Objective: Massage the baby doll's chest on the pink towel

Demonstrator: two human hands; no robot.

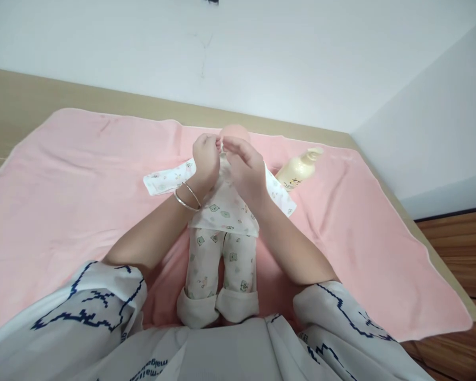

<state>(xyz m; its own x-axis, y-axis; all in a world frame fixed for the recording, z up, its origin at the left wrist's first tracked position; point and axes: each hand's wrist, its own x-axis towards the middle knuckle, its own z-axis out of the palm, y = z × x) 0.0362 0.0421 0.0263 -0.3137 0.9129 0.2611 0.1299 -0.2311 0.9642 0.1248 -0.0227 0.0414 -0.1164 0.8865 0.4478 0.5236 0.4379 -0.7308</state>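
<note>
A baby doll, as it looks, lies on its back in a white printed top (226, 206) and matching trousers (234, 259) with turned-up cuffs. Over its chest and neck, my left hand (207, 159) is closed with curled fingers, a bracelet at its wrist; what they hold, if anything, is hidden. Facing it, my right hand (248, 166) is cupped with its fingers stretched out, the tips almost at the left fingers. Beyond both hands the doll's head (235, 131) shows only in part. The sleeves spread out to either side.
Under the doll a pink blanket (83, 211) covers most of a wooden surface (19, 100). A pale yellow pump bottle (299, 169) lies tilted by the sleeve on the right. White walls (301, 63) rise behind and at the right; dark wood (460, 248) shows lower right.
</note>
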